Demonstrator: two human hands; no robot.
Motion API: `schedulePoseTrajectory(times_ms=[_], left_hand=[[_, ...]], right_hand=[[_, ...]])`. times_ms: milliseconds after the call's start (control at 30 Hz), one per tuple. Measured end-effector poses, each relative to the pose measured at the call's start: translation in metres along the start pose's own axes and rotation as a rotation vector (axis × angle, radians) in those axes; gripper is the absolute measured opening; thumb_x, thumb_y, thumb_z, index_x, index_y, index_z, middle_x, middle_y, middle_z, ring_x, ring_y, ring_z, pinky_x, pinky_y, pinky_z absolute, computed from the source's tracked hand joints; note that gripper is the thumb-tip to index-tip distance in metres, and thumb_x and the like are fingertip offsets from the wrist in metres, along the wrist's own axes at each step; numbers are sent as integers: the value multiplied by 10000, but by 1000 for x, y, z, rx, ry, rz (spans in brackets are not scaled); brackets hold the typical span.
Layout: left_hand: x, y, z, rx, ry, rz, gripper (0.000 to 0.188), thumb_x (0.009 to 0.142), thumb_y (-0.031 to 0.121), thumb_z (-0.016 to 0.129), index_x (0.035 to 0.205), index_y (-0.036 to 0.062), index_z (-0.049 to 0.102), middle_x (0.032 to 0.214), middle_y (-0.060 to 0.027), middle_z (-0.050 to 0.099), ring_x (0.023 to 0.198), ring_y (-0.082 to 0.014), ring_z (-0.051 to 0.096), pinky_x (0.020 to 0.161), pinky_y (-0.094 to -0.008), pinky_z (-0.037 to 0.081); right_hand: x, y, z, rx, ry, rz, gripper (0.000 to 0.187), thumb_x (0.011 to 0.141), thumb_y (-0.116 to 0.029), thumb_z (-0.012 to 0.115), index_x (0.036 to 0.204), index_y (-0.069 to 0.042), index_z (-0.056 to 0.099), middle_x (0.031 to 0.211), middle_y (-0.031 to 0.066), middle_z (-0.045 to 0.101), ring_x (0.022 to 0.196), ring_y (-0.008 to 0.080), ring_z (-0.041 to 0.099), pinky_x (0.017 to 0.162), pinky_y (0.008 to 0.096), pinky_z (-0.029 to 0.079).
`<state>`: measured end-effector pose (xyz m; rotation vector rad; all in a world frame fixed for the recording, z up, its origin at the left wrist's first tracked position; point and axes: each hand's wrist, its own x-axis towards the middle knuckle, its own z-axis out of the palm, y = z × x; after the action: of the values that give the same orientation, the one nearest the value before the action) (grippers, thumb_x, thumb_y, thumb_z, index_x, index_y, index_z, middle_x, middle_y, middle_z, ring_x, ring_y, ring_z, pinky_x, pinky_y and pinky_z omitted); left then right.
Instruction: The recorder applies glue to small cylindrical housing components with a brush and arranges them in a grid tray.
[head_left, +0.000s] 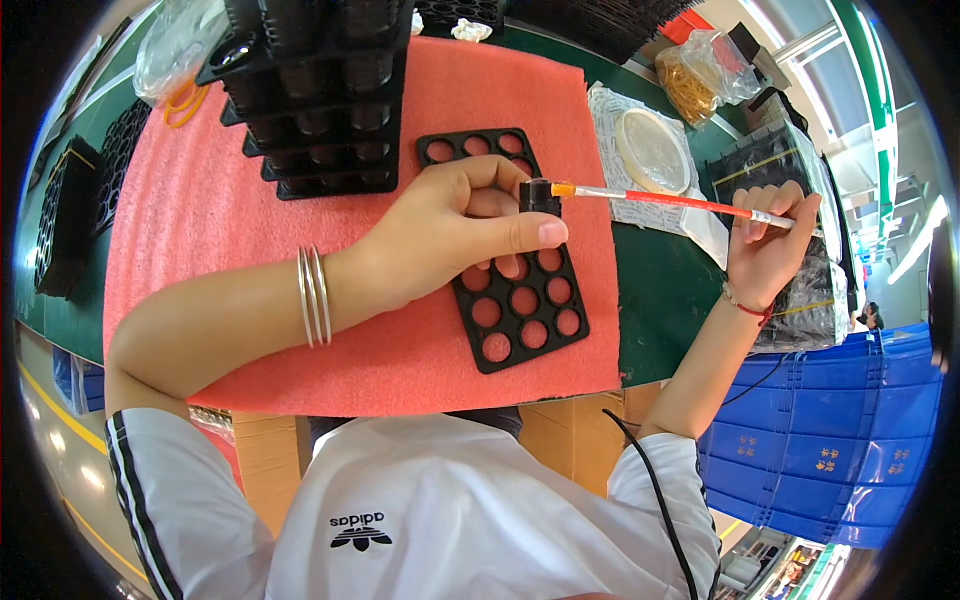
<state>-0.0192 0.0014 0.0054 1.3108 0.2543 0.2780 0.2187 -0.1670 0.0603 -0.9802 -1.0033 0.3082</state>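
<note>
A green tabletop (645, 300) carries a pink foam sheet (220, 220) and black perforated tray (510, 323) beneath a worker's left hand (435, 225); opposite, the right hand (768, 245) grips a red-handled paintbrush (660, 199) near its end, bristles (564, 189) at a small black cylinder (540, 198) pinched between left thumb and fingers.

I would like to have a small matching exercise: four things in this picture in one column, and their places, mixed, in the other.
Things
1. Brush with red handle
2. Small black piece
3. Black tray with round holes
4. Clear bag of yellow bands

Places
A. Flat on the pink mat
B. Between the fingers of the left hand
C. To the right of the mat's upper right corner
D. In the right hand

Pairs: 1-D, 2-B, 3-A, 4-C
</note>
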Motion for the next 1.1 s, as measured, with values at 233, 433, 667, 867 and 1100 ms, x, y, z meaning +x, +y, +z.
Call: schedulePoseTrajectory(times_ms=[233, 433, 667, 867, 1100], left_hand=[[0, 0, 1, 12, 7, -5, 439, 740, 328, 709, 950, -3, 513, 696, -10, 596, 607, -61, 551, 567, -177, 411], [-1, 1, 0, 5, 8, -5, 434, 738, 320, 712, 944, -7, 514, 708, -12, 604, 606, -60, 551, 584, -178, 417], [-1, 2, 0, 14, 2, 0, 421, 746, 287, 707, 963, -21, 519, 716, -14, 611, 613, -60, 551, 599, -178, 420], [-1, 1, 0, 12, -2, 18, 408, 757, 276, 695, 981, -20, 525, 734, -16, 621, 617, -56, 549, 595, -177, 418], [-1, 1, -1, -22, -51, 9, 326, 818, 202, 607, 1048, 19, 467, 946, -103, 639, 554, -62, 510, 524, -189, 437]], right_hand=[[-1, 1, 0, -25, 150, 54, 393, 948, -348, 352, 672, -78, 424, 470, 2, 334, 437, 94, 269, 496, 244, 245], [1, 4, -4, 6, 100, 58, 406, 942, -360, 359, 661, -79, 444, 463, 25, 377, 424, 120, 345, 470, 237, 296], [1, 2, -2, 25, 98, 59, 404, 943, -358, 357, 658, -83, 439, 449, 13, 335, 412, 115, 315, 452, 239, 270], [1, 1, -3, 20, 98, 48, 402, 943, -354, 357, 656, -85, 435, 448, 11, 328, 405, 112, 304, 433, 232, 258], [1, 0, -2, 52, 107, 50, 389, 945, -345, 363, 656, -93, 426, 446, -5, 324, 403, 95, 273, 445, 227, 245]])
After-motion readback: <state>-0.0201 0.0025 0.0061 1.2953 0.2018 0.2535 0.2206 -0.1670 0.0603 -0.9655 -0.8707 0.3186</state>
